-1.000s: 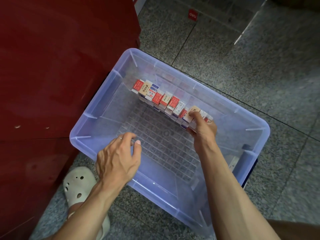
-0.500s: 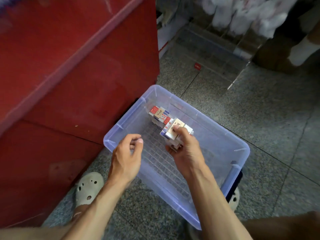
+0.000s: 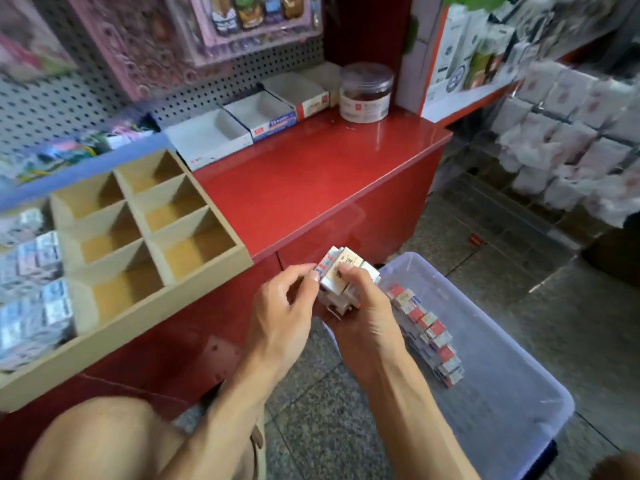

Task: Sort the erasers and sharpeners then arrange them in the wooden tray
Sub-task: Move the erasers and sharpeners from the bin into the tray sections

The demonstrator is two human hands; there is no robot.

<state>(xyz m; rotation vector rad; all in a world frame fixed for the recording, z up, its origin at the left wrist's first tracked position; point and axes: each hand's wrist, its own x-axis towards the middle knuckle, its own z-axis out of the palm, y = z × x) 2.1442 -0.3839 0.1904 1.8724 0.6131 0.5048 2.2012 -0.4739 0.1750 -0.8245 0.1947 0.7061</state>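
Your right hand (image 3: 363, 306) grips a bundle of erasers (image 3: 341, 271); your left hand (image 3: 284, 303) pinches its side. Up-left, the wooden tray (image 3: 207, 282) shows six empty compartments; more erasers wait in the bin (image 3: 519, 393) right.

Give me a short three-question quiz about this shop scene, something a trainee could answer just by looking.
1. True or false: both hands, left hand and right hand, hold the bundle of small boxes.
2. Where does the row of small boxes not yet picked up lie?
A. on the red counter
B. in the clear plastic bin
C. in the wooden tray
3. Fill in: the wooden tray's near-side compartments look ____.

Key: 1 true; 2 B; 3 empty.
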